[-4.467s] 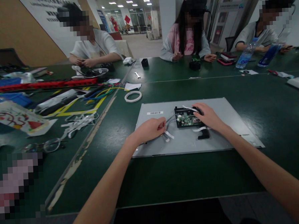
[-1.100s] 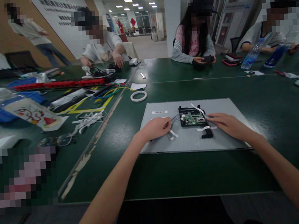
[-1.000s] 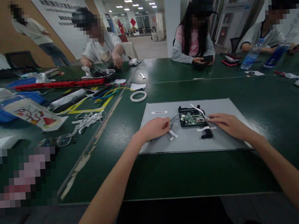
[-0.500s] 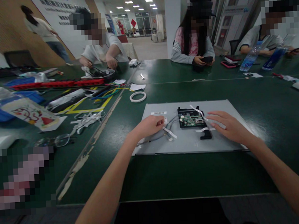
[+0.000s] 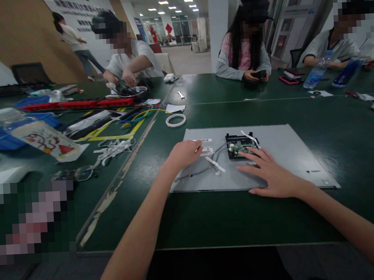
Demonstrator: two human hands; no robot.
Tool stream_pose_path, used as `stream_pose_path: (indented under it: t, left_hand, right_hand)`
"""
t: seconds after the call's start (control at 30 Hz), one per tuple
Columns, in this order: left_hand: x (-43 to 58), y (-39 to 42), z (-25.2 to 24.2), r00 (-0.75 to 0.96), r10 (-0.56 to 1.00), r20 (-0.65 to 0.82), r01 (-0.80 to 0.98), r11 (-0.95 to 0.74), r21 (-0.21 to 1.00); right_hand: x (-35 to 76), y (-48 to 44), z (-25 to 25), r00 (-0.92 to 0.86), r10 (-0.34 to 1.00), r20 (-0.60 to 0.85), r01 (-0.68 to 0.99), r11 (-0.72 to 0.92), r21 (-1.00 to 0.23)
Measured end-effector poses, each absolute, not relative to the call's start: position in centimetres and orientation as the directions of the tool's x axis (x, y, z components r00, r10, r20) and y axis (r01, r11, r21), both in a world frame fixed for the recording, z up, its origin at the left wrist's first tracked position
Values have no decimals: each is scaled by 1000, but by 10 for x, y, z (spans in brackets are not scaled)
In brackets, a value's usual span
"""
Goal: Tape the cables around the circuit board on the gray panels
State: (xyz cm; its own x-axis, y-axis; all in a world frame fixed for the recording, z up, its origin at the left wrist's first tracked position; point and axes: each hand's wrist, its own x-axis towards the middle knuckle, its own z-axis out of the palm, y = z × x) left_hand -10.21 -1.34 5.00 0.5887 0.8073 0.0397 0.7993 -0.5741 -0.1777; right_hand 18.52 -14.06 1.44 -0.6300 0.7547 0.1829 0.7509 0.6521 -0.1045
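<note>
A grey metal panel lies flat on the green table in front of me. A small green circuit board in a black frame sits on its middle, with grey cables and white flat ribbons trailing left. My left hand rests on the panel's left part, fingers curled and pinching a small white strip at the cable end. My right hand lies flat and spread on the panel just below the board, fingertips touching the board's near edge.
A white tape ring lies beyond the panel. To the left are loose wires, white strips, glasses, a printed bag and red rails. Three people sit across the table; a water bottle and phones stand at the far right.
My right hand has slid down and left from the board's right side to lie flat below the board. My left hand has shifted up-left, drawing the white strip and cable along.
</note>
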Motion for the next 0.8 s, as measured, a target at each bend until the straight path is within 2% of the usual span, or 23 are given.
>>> stream_pose_path:
  t: [0.2, 0.47, 0.6, 0.8]
  left_hand:
    - [-102, -14, 48, 550, 834, 42, 828, -538, -160]
    - [-100, -18, 47, 598, 800, 56, 798, -586, -139]
    - [-100, -19, 48, 624, 780, 53, 778, -613, -138]
    - [-101, -20, 47, 702, 711, 42, 711, -696, -100]
  right_hand:
    - [189, -141, 10, -595, 784, 180, 773, 619, -141]
    - [203, -137, 5, -575, 793, 201, 778, 606, -166]
    - [227, -132, -3, -496, 840, 223, 830, 533, -163]
    - [278, -122, -21, -293, 922, 254, 937, 329, -113]
